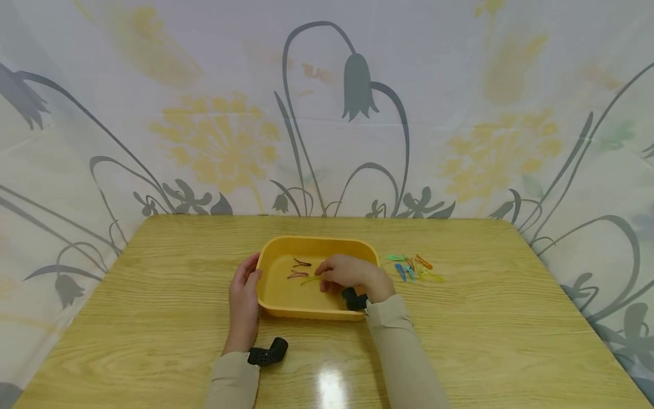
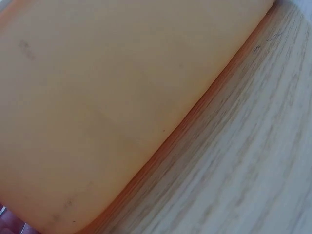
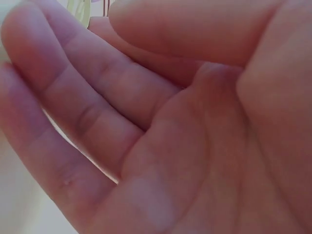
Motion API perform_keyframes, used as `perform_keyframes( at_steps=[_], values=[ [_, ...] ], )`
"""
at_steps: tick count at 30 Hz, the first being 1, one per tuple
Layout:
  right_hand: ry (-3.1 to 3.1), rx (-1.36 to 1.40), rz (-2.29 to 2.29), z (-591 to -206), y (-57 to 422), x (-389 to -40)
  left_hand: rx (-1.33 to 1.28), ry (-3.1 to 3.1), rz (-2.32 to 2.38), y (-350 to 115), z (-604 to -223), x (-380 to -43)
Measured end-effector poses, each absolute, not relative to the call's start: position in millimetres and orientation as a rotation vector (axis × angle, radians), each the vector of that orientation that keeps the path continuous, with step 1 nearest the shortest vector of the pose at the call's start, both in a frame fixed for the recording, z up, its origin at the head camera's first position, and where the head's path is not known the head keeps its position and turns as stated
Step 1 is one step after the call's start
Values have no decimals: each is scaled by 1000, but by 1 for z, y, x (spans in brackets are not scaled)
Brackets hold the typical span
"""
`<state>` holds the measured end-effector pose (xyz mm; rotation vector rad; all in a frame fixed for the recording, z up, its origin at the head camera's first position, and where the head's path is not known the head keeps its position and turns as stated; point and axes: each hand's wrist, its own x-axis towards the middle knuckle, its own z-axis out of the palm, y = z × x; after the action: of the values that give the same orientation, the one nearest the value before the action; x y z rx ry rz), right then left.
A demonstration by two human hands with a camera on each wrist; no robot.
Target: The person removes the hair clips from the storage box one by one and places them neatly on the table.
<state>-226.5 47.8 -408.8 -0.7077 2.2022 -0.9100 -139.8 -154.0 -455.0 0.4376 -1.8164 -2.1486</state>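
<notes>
A shallow yellow plastic tray (image 1: 286, 301) stands on the table. At its left end my left hand (image 1: 247, 287) holds the rim, the thumb by the upper edge; the left wrist view is mostly filled by the tray's outer wall (image 2: 107, 107). Inside the tray, my right hand (image 1: 344, 271) pinches a yellow snap hair clip (image 1: 309, 280) between thumb and index finger. Its other fingers curve loosely. In the right wrist view only part of the yellow clip (image 3: 85, 14) shows past the fingertips. Beside it in the tray lie a dark red hair clip (image 1: 302, 263) and a pink one.
Right of the tray, several more hair clips lie loosely grouped on the wooden table (image 1: 485, 318), among them a green clip (image 1: 396, 258), a blue clip (image 1: 401, 271), an orange clip (image 1: 424, 262) and a yellow one. A flower-patterned cloth (image 1: 327, 159) hangs behind the table.
</notes>
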Motion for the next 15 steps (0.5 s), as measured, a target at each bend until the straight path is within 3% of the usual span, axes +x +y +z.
perform_keyframes(
  at_steps=[15],
  values=[
    [2222,-743,-878,-410,48,-229,451,-1822,-2132,-155,-457,-141]
  ],
)
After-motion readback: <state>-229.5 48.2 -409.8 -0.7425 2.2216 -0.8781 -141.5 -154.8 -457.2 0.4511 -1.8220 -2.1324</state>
